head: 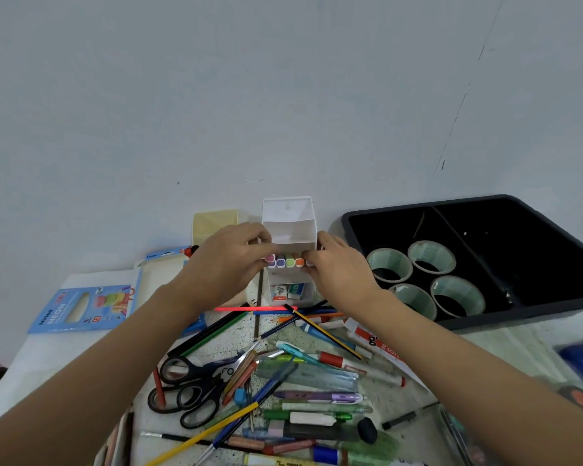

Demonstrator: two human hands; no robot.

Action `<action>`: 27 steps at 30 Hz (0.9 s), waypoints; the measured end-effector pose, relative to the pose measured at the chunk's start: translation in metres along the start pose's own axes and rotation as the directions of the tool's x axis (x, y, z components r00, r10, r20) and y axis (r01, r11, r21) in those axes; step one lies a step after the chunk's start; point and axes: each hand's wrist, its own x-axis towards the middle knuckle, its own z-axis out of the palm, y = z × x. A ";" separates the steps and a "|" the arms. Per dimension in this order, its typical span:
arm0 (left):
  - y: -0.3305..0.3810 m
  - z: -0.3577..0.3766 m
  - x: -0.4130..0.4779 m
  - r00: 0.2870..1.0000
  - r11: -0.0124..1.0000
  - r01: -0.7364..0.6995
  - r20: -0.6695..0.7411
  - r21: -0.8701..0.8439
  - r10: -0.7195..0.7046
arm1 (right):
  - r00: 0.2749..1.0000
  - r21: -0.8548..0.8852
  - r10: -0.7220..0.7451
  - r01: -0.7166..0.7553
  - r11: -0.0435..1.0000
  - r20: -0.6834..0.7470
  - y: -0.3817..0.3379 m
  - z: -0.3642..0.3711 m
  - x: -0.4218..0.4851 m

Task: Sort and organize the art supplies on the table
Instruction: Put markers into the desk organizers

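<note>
Markers go into the organizer: fingers of left hand and right hand pinch the row's ends. Seating them likely needs a level drop.

organizer white | marker caps pink, purple, green, orange | tray black | scissors black

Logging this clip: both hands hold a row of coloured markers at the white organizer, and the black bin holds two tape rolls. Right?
No. The head view shows four tape rolls in the black bin, not two. The left hand and right hand do hold the markers at the white organizer.
</note>
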 end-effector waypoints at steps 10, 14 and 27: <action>0.007 0.012 -0.002 0.993 0.985 0.112 0.020 0.132 -0.116 | 1.000 0.005 0.003 -0.003 1.000 0.012 0.001 0.001 -0.002; 0.003 0.012 -0.009 0.995 0.987 0.102 -0.003 0.125 -0.102 | 1.000 0.011 0.011 -0.011 1.000 0.021 0.000 0.002 -0.006; 0.006 0.025 -0.017 0.968 0.970 0.243 -0.063 -0.001 -0.243 | 0.995 0.071 0.035 -0.042 0.997 0.090 -0.002 -0.003 -0.012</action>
